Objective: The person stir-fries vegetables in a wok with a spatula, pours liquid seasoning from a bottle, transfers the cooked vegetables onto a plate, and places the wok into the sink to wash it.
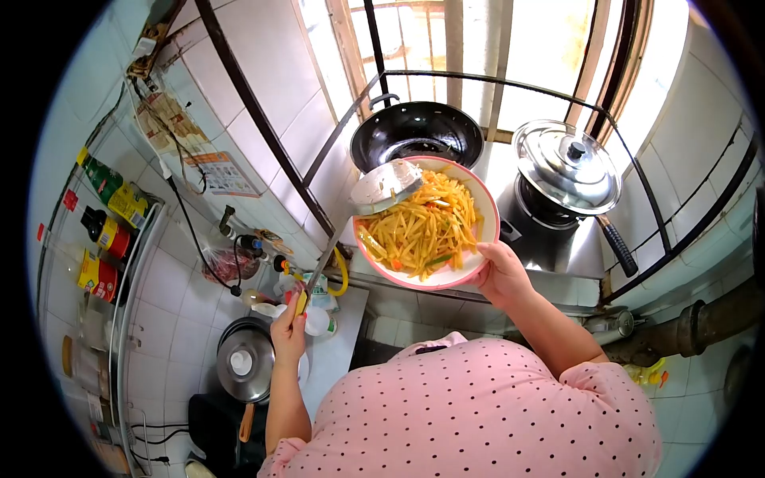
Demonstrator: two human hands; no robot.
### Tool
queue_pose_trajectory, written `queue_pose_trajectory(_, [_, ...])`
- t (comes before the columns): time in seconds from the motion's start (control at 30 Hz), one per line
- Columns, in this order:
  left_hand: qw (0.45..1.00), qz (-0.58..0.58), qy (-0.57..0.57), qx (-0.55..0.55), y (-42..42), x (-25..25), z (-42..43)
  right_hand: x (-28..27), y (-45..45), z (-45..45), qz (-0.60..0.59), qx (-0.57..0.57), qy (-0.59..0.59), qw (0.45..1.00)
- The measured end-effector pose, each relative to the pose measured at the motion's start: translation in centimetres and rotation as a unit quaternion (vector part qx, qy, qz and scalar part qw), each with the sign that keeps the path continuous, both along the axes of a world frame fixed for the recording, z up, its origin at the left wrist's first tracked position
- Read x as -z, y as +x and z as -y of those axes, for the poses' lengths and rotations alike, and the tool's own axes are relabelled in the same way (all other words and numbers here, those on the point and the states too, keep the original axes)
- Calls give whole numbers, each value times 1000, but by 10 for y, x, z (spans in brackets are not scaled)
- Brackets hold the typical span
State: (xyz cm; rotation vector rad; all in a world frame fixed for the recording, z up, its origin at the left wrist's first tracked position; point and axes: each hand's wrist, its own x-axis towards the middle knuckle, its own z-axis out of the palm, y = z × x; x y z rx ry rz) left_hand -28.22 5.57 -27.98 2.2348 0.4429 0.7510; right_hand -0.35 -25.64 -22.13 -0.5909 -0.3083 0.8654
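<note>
My right hand grips the near right rim of a round plate with a pink-red edge, the thumb on top. Heaped on the plate are cooked yellow shreds, which look like potato, with bits of green and orange. In my left hand is the yellow handle of a metal wok spatula. Its broad head lies over the plate's far left edge, against the food. Just beyond the plate sits a black wok with a dark, shiny inside, partly hidden by the plate.
A lidded pan stands on the stove at right, its handle pointing toward me. Black metal bars frame the stove. At left are a lidded pot, a counter with bags, and a wall rack of sauce bottles.
</note>
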Motion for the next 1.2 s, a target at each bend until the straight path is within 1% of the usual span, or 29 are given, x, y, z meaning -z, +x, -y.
queue_pose_trajectory(0.03, [1000, -14, -14, -4, 2, 1, -1, 0, 2, 1, -2, -5, 11, 1000])
queue_pose_trajectory(0.13, [1000, 12, -20, 8, 11, 7, -6, -1, 7, 2, -3, 1, -14, 1000])
queue_pose_trajectory(0.23, [1000, 28, 3, 7, 21, 14, -13, -1, 13, 4, 8, 5, -21, 1000])
queue_pose_trajectory(0.33, [993, -2, -114, -11, 33, -6, -1, -11, 15, 4, 3, 10, -29, 1000])
queue_pose_trajectory(0.43, [980, -1, -197, 15, 43, 3, -6, -2, 26, 5, 14, 1, -10, 1000])
queue_pose_trajectory(0.53, [978, 10, -206, 34, 59, -1, 1, -3, 35, 4, 20, 9, -4, 1000])
queue_pose_trajectory(0.63, [968, -20, -244, 59, 67, 8, -8, -2, 49, 3, 29, 14, -3, 999])
queue_pose_trajectory(0.73, [910, -40, -410, 54, 86, -20, 13, -20, 59, 2, 32, 23, -20, 999])
queue_pose_trajectory(0.77, [896, -8, -443, 44, 94, -28, 22, -25, 62, 2, 35, 29, -29, 999])
queue_pose_trajectory(0.87, [873, 8, -483, 66, 111, -38, 28, -33, 76, 1, 47, 32, -39, 998])
queue_pose_trajectory(0.9, [868, 8, -489, 79, 115, -44, 29, -32, 82, 1, 53, 25, -32, 998])
queue_pose_trajectory(1.0, [900, 8, -425, 97, 128, -47, 25, -34, 93, 0, 58, 24, -22, 998])
queue_pose_trajectory(1.1, [925, 3, -375, 66, 136, -54, 25, -37, 100, 0, 69, 20, -15, 997])
queue_pose_trajectory(1.2, [938, -5, -336, 90, 137, -53, 17, -38, 107, 1, 86, 3, -1, 996])
